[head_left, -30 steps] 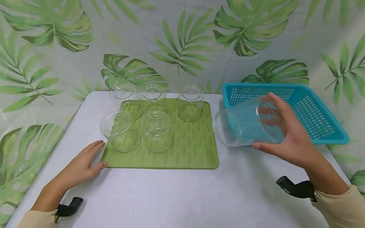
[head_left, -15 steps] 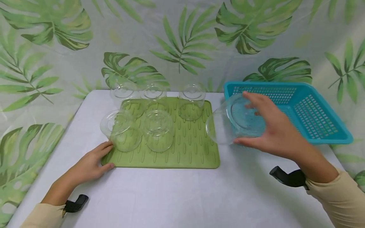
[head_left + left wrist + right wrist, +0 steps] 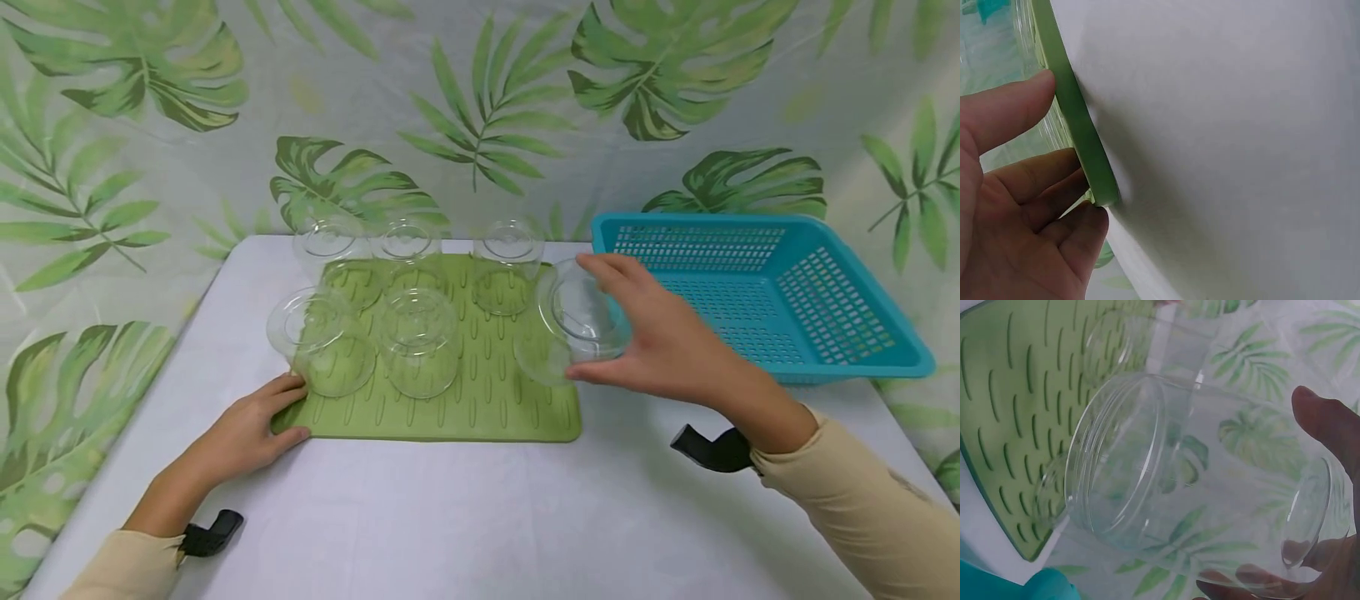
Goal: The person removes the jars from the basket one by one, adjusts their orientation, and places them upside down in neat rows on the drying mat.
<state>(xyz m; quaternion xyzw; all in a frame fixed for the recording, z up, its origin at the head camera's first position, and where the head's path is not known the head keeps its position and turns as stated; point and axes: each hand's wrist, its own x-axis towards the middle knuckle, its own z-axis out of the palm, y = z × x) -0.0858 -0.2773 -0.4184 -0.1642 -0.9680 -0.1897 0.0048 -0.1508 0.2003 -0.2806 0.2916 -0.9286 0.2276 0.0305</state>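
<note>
My right hand [image 3: 660,342] grips a clear jar [image 3: 581,308] by its base end, thumb on one side and fingers on the other. The jar is tilted mouth-down over the right part of the green ridged mat [image 3: 480,421]. In the right wrist view, ridged rings circle the jar's mouth [image 3: 1116,459]. My left hand [image 3: 243,433] touches the mat's front left corner; in the left wrist view its thumb [image 3: 1019,109] lies along the edge. Several more clear jars stand upside down on the mat, among them a front left jar [image 3: 322,342] and a back right jar [image 3: 508,267].
A turquoise perforated basket [image 3: 765,371] stands right of the mat, nothing visible inside. White cloth [image 3: 450,517] covers the table, and a leaf-print curtain [image 3: 510,108] hangs behind. A black wrist mount [image 3: 716,450] sits on the right wrist, another [image 3: 213,533] on the left.
My right hand has carried the jar left from over the basket to over the mat, turning its mouth downward. My left hand has shifted slightly right onto the mat's corner.
</note>
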